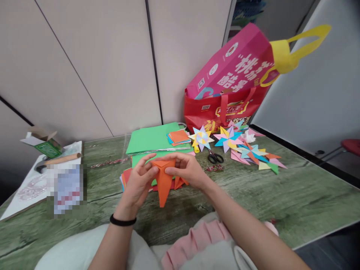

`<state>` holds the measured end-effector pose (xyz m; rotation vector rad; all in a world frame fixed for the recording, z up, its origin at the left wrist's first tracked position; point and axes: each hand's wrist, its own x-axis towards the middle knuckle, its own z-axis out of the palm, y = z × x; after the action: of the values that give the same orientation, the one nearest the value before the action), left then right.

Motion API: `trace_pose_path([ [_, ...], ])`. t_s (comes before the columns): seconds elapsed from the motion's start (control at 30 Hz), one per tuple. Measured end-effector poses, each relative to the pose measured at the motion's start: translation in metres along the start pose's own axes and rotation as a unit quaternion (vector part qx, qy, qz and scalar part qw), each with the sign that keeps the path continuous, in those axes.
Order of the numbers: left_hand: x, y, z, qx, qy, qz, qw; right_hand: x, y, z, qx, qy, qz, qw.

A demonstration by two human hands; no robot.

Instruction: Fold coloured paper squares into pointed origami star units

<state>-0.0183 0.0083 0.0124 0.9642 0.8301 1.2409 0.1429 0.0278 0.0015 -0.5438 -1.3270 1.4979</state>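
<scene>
Between my two hands is a folded piece of orange paper [164, 185], wide at the top and narrowing to a blunt tip that points down toward me. My left hand [143, 178] pinches its left side, thumb on the front face. On the other side my right hand [185, 168] grips the upper right edge, its thumb pressed near the centre fold. Another folded orange paper piece [180, 182] lies just behind, partly covered by my right hand. Under and behind my hands are green sheets [152, 137] and a stack of coloured paper [126, 175].
Small square papers [179, 137] lie on the green sheets. To the right are paper stars [201, 138], black-handled scissors [215, 157] and folded coloured pieces [253, 153]. A red bag [202, 112] holding a pink box [225, 63] stands behind. At left sits a green box [49, 148] on a white board.
</scene>
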Motion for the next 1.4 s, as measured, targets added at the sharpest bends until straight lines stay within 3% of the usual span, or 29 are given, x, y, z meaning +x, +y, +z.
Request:
trace_pose_path([
  [0.13, 0.001, -0.001, 0.001, 0.034, 0.039, 0.093, 0.994, -0.001, 0.0, -0.002, -0.005, 0.004, 0.003, 1.0],
  [0.27, 0.001, -0.001, 0.0, 0.093, 0.065, 0.138, 0.984, -0.001, 0.0, -0.004, -0.013, 0.009, 0.004, 1.0],
  [0.6, -0.003, -0.002, -0.004, 0.193, 0.05, 0.182, 0.963, -0.002, 0.001, -0.004, 0.032, 0.003, 0.04, 0.999],
  [1.03, -0.003, -0.005, 0.002, 0.279, 0.036, 0.312, 0.908, 0.001, 0.007, 0.0, 0.046, 0.019, 0.03, 0.998],
  [1.4, -0.004, -0.002, 0.006, 0.338, 0.061, 0.299, 0.89, 0.001, 0.008, 0.0, -0.018, 0.031, 0.02, 0.999],
])
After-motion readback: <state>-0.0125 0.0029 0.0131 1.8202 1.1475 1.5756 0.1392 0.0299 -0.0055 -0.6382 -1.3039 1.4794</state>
